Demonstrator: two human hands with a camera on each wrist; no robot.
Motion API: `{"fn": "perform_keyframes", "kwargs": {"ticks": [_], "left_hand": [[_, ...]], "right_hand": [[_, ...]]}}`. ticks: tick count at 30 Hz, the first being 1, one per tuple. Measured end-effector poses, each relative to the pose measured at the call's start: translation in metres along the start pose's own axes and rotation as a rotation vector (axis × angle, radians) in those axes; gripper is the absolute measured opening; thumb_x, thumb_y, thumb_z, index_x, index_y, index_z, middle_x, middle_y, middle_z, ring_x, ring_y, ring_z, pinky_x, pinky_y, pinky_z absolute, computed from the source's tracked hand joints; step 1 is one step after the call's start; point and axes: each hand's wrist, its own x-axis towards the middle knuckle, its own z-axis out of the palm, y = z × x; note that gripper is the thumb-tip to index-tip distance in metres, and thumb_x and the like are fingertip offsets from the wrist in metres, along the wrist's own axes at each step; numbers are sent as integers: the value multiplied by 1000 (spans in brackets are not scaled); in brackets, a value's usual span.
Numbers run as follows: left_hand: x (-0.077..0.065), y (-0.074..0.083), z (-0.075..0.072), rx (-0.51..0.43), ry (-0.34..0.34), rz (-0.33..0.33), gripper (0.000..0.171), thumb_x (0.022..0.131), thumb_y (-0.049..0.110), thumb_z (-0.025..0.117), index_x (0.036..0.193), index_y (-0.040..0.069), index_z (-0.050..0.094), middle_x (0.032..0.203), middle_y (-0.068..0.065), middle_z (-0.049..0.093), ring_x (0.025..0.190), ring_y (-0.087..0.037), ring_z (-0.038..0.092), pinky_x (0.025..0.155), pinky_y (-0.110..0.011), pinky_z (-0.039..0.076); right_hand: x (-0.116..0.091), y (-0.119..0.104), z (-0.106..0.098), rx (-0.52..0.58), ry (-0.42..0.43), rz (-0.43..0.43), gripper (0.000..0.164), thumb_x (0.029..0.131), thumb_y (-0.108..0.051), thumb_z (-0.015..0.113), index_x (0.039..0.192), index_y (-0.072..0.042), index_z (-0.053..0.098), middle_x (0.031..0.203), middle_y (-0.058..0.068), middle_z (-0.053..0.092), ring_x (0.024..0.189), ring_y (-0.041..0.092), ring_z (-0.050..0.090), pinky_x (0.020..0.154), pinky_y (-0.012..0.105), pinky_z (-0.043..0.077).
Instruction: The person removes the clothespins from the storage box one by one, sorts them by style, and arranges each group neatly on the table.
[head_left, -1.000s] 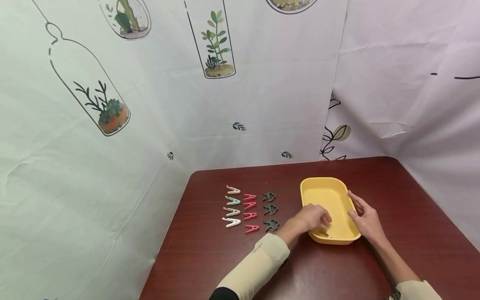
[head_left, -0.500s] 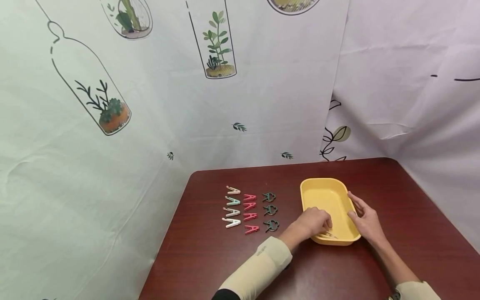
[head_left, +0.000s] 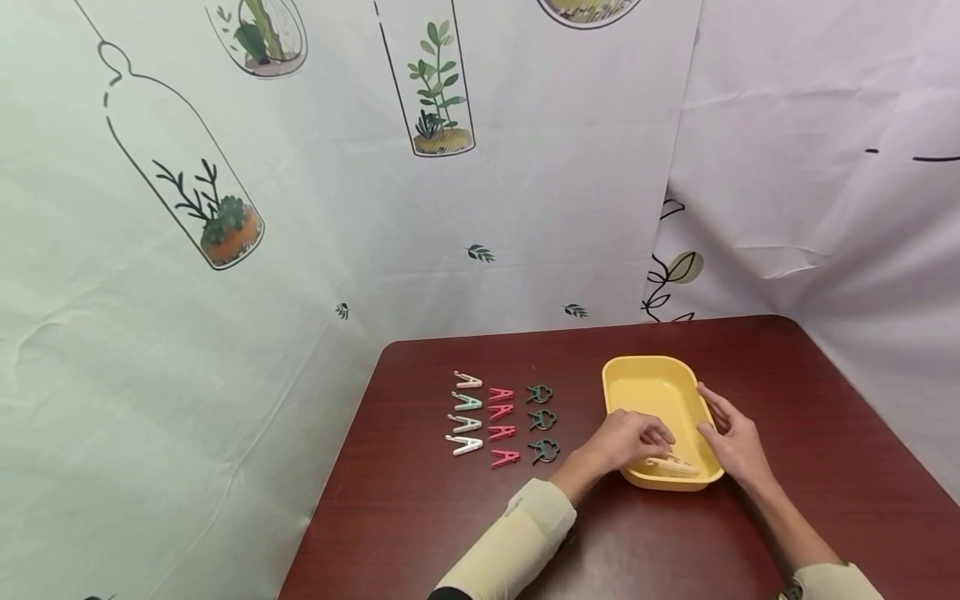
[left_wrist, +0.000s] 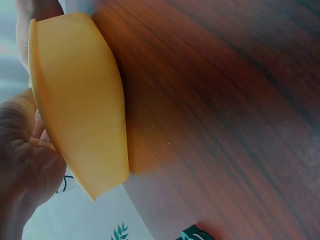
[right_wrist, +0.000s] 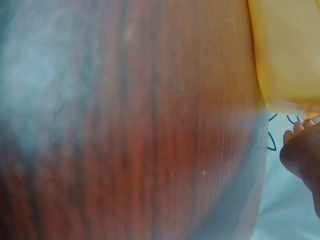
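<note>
A pale clothespin [head_left: 675, 467] lies at the near end of the yellow tray [head_left: 660, 483]. My left hand [head_left: 628, 437] reaches over the tray's left rim, its curled fingers and thumb right at the clothespin, pinching its upper part. The fingertips are partly hidden. In the left wrist view the tray wall [left_wrist: 85, 100] covers most of what the left hand [left_wrist: 30, 160] works on. On the other side, my right hand [head_left: 735, 437] grips the tray's right rim, thumb at the inner edge. The right wrist view shows only part of the right hand [right_wrist: 305, 155] beside the tray.
Left of the tray, clips lie in columns on the dark red table [head_left: 420, 517]: several pale and mint clothespins [head_left: 467, 424], several red clothespins [head_left: 502, 432] and 3 dark green clips [head_left: 543, 419]. A printed cloth [head_left: 525, 233] hangs behind the table.
The clothespin has shifted right inside the tray and shows more fully beside the left fingers, which have moved slightly right. The right hand keeps its place on the rim.
</note>
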Motion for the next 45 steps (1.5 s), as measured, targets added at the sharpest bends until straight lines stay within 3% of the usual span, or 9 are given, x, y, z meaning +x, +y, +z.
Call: {"fn": "perform_keyframes", "kwargs": {"ticks": [4,10,18,23,27,30,36,39,45], "left_hand": [[0,-3,1,-48,36,21,14,96,28,81,109,23,82,94,22,78,79,25,58,80,1,38],[-4,-3,2,-213,91,-55,10,97,18,80,106,20,82,91,18,79,75,22,59,73,-2,46],[-12,-6,-2,-770,179,-201,17,92,-8,76,104,2,81,88,1,80,75,5,70,71,-19,59],[-22,-9,-11,-1020,227,-325,13,92,-13,73,103,-6,78,85,-7,78,74,-8,73,73,-29,63],[-33,-16,-17,-1082,272,-392,13,93,-12,73,104,-8,77,88,-12,78,74,-10,71,75,-31,64],[-43,-23,-21,-1125,302,-438,14,93,-9,74,106,-7,77,92,-13,79,77,-12,72,83,-40,64],[-70,-43,-28,-1200,340,-465,15,96,-3,73,111,-8,75,98,-15,79,86,-21,76,96,-55,58],[-86,-53,-33,-1231,371,-479,16,95,-5,72,111,-9,74,97,-14,79,83,-16,75,96,-50,59],[-119,-73,-44,-1265,450,-547,14,95,-6,72,109,-10,72,93,-9,77,77,-8,71,80,-27,62]], "right_hand": [[0,-2,0,0,3,-3,58,95,15,61,152,11,48,151,35,47,127,-19,43,95,2,40],[1,-3,0,-10,5,-5,58,95,15,62,152,10,49,151,35,47,126,-20,43,95,2,39],[0,0,0,-27,-4,16,59,96,14,63,153,9,48,153,33,46,126,-20,42,95,1,38],[1,-1,-1,-23,-4,30,59,97,13,62,154,8,47,154,31,46,126,-20,43,93,1,39],[1,-1,-1,-43,-6,45,59,98,11,62,154,7,47,154,31,46,124,-21,42,91,1,40],[2,-1,-1,-59,-7,56,59,98,10,62,155,6,47,154,32,46,123,-22,41,90,1,40],[2,1,-1,-55,-7,63,58,98,11,62,155,7,47,153,32,45,123,-22,42,89,2,41],[2,2,-1,-47,-6,62,58,98,11,61,154,8,47,154,32,45,123,-21,42,88,2,42],[2,0,-1,-29,-3,55,58,98,11,62,154,8,47,154,31,45,124,-21,42,88,2,43]]}}
